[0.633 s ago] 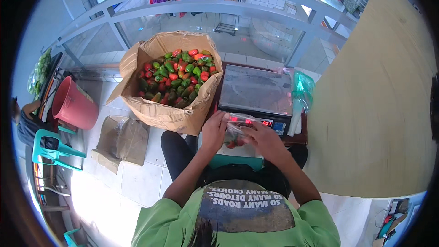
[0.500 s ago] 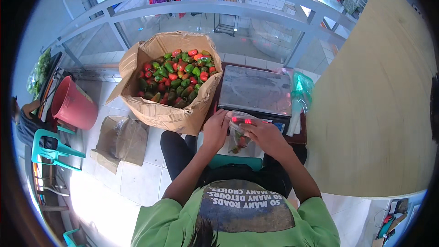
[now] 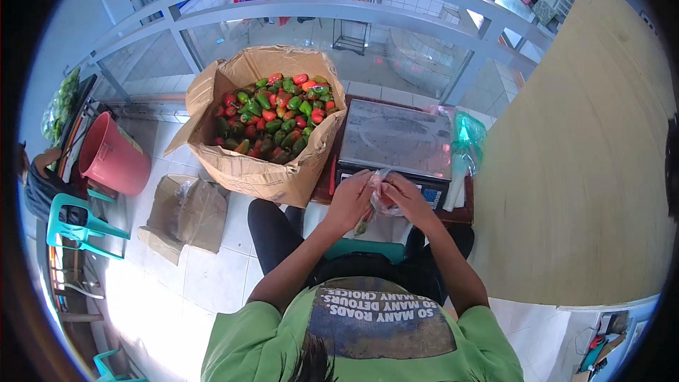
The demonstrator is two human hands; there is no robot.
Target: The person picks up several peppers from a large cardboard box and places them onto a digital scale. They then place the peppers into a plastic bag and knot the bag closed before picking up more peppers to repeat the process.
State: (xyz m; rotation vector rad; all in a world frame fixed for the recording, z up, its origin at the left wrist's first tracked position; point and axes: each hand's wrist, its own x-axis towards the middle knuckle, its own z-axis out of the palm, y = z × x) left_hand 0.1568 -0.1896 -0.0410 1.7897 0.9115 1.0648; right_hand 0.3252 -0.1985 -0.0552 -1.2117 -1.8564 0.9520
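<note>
A black-framed digital scale (image 3: 396, 134) covered most of a reddish-brown table (image 3: 469, 201), with a green plastic bag (image 3: 468, 136) at the surface's right edge and white plastic (image 3: 456, 187) toward its near right corner. On the pale tiled floor (image 3: 219, 276), an open cardboard carton (image 3: 185, 213) lay near a teal plastic chair (image 3: 86, 230).

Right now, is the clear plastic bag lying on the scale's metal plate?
No, the left hand and right hand hold the clear plastic bag on the person's side of the metal plate.

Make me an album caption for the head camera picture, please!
Fingers hold a clear bag near a scale and a cardboard box of red and green peppers.
</note>
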